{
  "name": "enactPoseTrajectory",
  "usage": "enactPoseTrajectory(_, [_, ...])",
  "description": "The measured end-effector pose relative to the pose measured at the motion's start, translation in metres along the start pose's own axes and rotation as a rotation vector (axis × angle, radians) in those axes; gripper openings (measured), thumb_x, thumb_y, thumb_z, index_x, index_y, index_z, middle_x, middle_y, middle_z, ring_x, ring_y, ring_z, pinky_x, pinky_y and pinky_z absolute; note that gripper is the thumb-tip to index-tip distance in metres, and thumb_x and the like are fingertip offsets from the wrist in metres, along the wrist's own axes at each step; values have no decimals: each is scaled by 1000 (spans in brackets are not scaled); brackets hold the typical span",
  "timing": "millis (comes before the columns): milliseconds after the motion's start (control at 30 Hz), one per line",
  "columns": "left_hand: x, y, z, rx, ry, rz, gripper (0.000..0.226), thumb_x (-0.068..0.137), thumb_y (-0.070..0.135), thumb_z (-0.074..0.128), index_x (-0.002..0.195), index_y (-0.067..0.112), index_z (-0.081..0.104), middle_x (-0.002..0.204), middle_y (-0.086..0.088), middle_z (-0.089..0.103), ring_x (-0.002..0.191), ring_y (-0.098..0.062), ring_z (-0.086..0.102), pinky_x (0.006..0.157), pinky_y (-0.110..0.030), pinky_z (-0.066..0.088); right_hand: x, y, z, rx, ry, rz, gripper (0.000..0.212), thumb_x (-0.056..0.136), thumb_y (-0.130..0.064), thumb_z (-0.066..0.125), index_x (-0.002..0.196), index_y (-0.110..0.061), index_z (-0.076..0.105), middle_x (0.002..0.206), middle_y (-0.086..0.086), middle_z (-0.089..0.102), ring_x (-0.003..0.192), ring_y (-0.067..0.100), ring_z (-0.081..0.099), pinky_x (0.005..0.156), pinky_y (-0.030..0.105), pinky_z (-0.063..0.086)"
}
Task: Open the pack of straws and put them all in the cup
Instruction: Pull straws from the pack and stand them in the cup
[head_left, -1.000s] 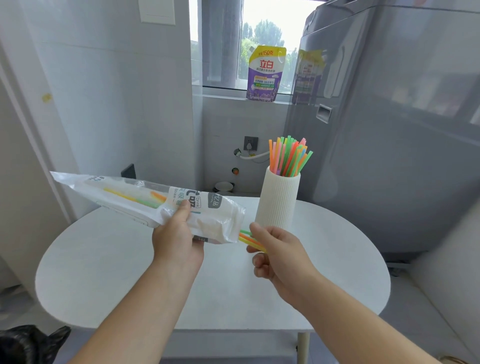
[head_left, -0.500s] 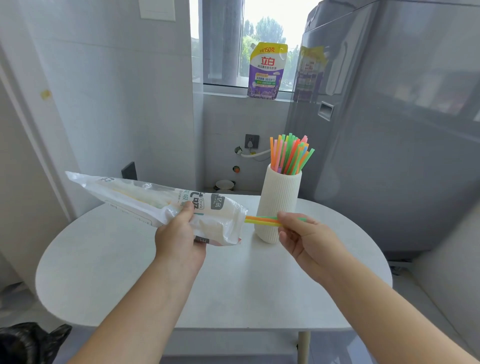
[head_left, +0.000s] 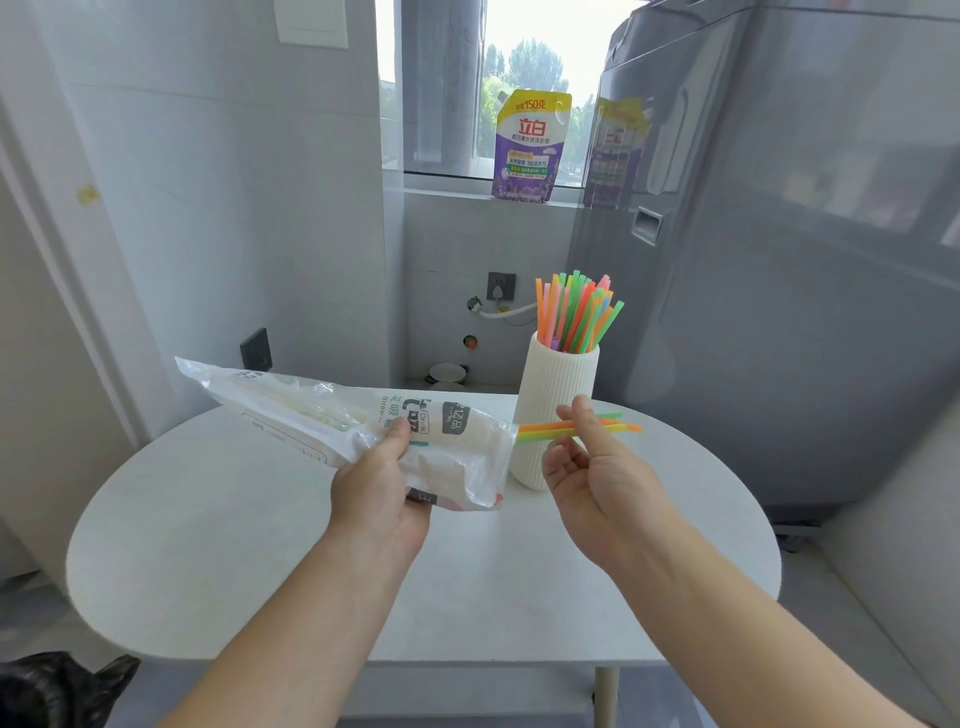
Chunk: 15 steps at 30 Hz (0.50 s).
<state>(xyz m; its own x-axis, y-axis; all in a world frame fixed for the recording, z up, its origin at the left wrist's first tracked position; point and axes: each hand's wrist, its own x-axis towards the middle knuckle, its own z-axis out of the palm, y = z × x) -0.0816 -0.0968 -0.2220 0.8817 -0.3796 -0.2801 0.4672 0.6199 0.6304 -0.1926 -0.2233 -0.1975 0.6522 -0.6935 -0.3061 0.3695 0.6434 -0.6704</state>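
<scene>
Clear pack (head_left: 322, 410) tilted, straws (head_left: 540, 430) jutting out (ribbed cup (head_left: 558, 384) upright)

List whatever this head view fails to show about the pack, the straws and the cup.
Straws left inside the pack: head view; printed film and the left hand hide them.
Bottoms of the standing straws: head view; the cup wall covers them.
Inner ends of the pulled straws pinched by the right hand: head view; the pack mouth covers them.

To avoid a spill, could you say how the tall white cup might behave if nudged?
The cup is tall and narrow, so it probably tips easily. The straws fanning above its rim likely raise that risk. Its ribbed wall should offer decent grip.
</scene>
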Motion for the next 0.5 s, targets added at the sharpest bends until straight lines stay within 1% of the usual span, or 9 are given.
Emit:
enactPoseTrajectory(33, [0, 0, 0, 3, 5, -2, 33, 96, 4, 66, 128, 8, 64, 117, -10, 76, 103, -28, 75, 92, -63, 56, -1, 1, 1, -4, -22, -13, 19, 87, -17, 76, 97, -2, 72, 69, 3, 70, 55, 8, 62, 53, 17, 53])
enactPoseTrajectory(100, [2, -1, -1, 4, 15, -10, 32, 96, 4, 66, 128, 9, 64, 114, -8, 77, 93, -22, 77, 80, -50, 63, -1, 7, 3, -54, -45, -53, 14, 88, -14, 75, 97, -3, 71, 72, 0, 73, 57, 6, 66, 56, 17, 54])
enactPoseTrajectory(167, [3, -2, -2, 4, 20, -22, 28, 96, 4, 66, 124, 10, 65, 111, -7, 77, 83, -18, 78, 68, -40, 65, 0, 12, 5, -158, -19, -98, 14, 91, -17, 73, 97, -4, 71, 74, 0, 70, 61, 7, 66, 59, 17, 54])
enactPoseTrajectory(200, [3, -3, -2, 2, 23, -27, 26, 96, 4, 66, 121, 10, 66, 109, -7, 78, 80, -17, 79, 64, -37, 65, 1, 14, 6, -219, -2, -121, 16, 93, -20, 71, 97, -5, 72, 76, 1, 68, 63, 8, 65, 61, 18, 54])
enactPoseTrajectory(300, [4, -3, -3, -13, 31, -37, 24, 95, 4, 67, 118, 10, 66, 105, -7, 79, 79, -18, 79, 58, -37, 64, 5, 14, 6, -374, 19, -180, 22, 95, -28, 68, 97, -7, 73, 80, 4, 66, 62, 6, 66, 71, 22, 54])
enactPoseTrajectory(400, [5, -2, -2, -21, 14, -48, 21, 96, 5, 66, 116, 10, 67, 98, -4, 80, 77, -17, 79, 55, -34, 62, 7, 9, 6, -454, 4, -228, 24, 97, -29, 66, 98, -6, 73, 79, 4, 69, 66, 9, 68, 73, 25, 56])
enactPoseTrajectory(500, [6, -2, -2, -46, 6, -60, 19, 98, 6, 63, 116, 10, 65, 82, -1, 81, 71, -16, 78, 50, -35, 61, 7, -3, 8, -493, -23, -288, 24, 99, -26, 63, 91, -5, 71, 64, -2, 71, 60, 6, 69, 70, 27, 59])
